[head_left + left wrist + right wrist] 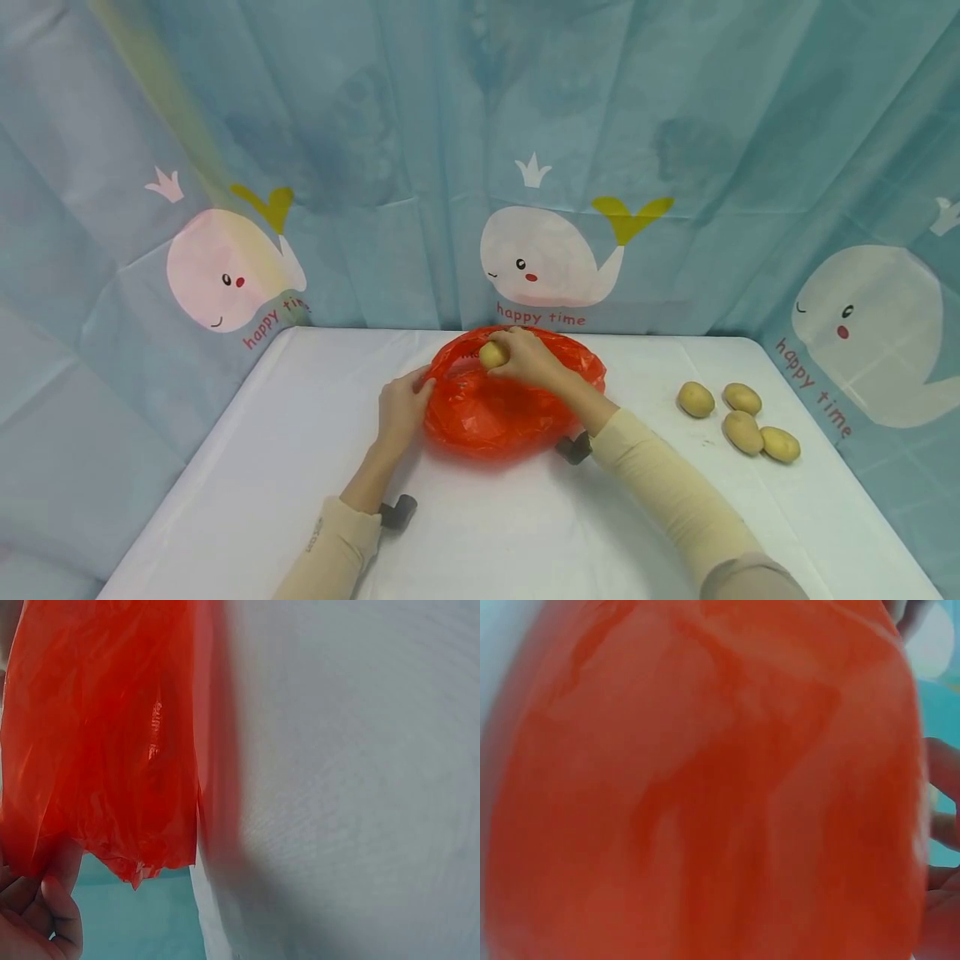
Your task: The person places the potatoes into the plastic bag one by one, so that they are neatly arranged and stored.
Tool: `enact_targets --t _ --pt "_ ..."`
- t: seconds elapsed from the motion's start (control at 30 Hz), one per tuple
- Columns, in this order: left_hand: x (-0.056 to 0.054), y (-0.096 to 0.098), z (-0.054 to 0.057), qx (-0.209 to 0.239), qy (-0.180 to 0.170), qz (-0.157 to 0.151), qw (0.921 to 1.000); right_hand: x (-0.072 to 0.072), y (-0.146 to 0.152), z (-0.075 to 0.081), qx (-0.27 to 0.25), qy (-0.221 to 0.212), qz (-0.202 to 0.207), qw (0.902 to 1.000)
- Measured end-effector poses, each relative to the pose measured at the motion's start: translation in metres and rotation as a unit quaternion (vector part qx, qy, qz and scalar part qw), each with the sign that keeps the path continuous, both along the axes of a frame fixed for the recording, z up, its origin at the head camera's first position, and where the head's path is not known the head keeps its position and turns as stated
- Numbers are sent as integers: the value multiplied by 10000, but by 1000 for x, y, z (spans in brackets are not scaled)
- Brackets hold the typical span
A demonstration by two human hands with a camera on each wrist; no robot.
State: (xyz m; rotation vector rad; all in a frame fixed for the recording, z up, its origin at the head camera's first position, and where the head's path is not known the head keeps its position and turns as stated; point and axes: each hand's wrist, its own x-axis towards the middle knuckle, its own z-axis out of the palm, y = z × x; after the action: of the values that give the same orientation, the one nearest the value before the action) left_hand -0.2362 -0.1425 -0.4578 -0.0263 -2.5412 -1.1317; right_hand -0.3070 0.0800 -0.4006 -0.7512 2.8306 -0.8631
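Note:
A red plastic bag (495, 425) stands on the white table with its mouth spread open. At its left rim, my left hand (402, 408) pinches the plastic; the left wrist view shows the curled fingers (64, 907) at the bag's edge. Over the mouth, my right hand (528, 360) grips a potato (493, 355) between thumb and fingers. In the right wrist view the bag's red side (705, 787) fills most of the picture, with some fingers (945, 769) at the right edge. The bag's bottom inside is hidden.
Several potatoes lie loose on the right of the white table (630, 517), among them one potato (696, 400) nearest the bag. A blue curtain (405, 250) with printed whales hangs behind the table and along its sides.

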Motion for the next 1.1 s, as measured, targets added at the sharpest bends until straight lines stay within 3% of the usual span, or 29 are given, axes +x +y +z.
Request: enact_targets --t 0.4,0.6,1.1 --pt "2 0 -6 -34 150 -87 9998 3 -19 -19 186 -249 44 9995" --pt "3 2 -2 10 67 -76 9999 1 -26 -31 288 -460 13 9985" --pt "2 2 0 -113 79 -37 9999 -2 -41 -55 588 -187 103 9980"
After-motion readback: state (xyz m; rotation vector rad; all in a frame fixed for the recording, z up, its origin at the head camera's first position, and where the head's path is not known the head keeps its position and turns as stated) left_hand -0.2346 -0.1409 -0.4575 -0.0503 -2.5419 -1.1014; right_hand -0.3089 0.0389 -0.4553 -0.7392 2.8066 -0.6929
